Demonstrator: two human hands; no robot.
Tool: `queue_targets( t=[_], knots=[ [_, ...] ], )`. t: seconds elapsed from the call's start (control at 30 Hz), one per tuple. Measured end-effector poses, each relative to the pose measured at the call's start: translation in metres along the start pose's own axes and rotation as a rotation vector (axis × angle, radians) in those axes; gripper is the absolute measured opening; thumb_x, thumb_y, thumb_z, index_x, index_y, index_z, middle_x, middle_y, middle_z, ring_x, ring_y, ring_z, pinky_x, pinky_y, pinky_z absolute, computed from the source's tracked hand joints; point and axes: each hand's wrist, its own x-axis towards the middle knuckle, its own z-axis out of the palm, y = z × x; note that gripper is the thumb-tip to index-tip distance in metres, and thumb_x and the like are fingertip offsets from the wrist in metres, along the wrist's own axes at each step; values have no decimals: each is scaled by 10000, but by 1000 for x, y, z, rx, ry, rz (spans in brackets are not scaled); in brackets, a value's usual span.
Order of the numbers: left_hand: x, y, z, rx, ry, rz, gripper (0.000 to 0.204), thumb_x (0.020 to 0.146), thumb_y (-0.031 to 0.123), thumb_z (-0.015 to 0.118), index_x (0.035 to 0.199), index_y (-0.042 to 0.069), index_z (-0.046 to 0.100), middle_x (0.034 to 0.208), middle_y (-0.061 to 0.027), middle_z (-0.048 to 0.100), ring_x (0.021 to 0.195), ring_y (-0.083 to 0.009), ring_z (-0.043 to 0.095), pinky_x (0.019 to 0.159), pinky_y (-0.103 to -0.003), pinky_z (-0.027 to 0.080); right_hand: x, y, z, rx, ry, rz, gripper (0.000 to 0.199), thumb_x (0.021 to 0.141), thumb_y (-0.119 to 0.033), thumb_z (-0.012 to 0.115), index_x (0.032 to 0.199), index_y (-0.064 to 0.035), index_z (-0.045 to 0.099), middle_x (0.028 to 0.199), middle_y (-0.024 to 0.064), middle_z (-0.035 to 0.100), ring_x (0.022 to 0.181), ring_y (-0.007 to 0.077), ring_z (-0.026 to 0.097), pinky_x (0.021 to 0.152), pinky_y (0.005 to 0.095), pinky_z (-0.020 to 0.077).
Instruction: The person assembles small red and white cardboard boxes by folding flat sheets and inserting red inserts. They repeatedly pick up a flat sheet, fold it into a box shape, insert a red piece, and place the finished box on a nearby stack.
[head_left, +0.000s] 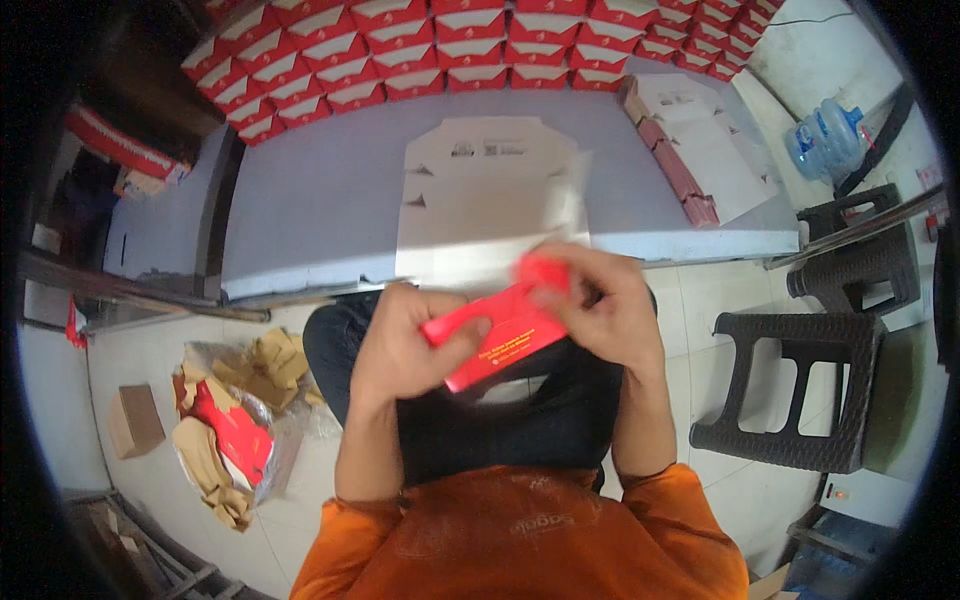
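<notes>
Head view: from where I stood, the left hand (405,335) pinched the red card piece (510,343) above the lap (500,440); the right hand (610,305), blurred, closed on its right end; folding seemed in hand, the next move likely needing a steady left grip

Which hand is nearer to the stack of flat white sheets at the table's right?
Right. The right hand is below and left of the stack in the picture; the left hand is farther left, gripping the red box.
</notes>
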Motion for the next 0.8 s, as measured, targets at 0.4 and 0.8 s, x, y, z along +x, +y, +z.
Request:
queue_targets(
  t=[0.4, 0.8],
  knots=[
    [10, -22, -16, -271, -152, 232, 69, 749, 32, 686, 761, -13, 635, 605, -53, 575, 577, -90, 536, 579, -250, 449, -6, -9, -15, -395, -277, -26, 885, 485, -314, 917, 1271, -76, 586, 1096, 116, 542, 958, 256, 529, 842, 353, 446],
    [7, -6, 21, -302, -251, 121, 252, 814, 84, 740, 1042, -7, 686, 853, -80, 707, 699, -94, 649, 605, -240, 525, 0, 11, -19, 31, -145, -45, 420, 637, -205, 840, 988, -78, 648, 1093, 141, 593, 1226, 383, 482, 1087, 471, 294]
  ],
)
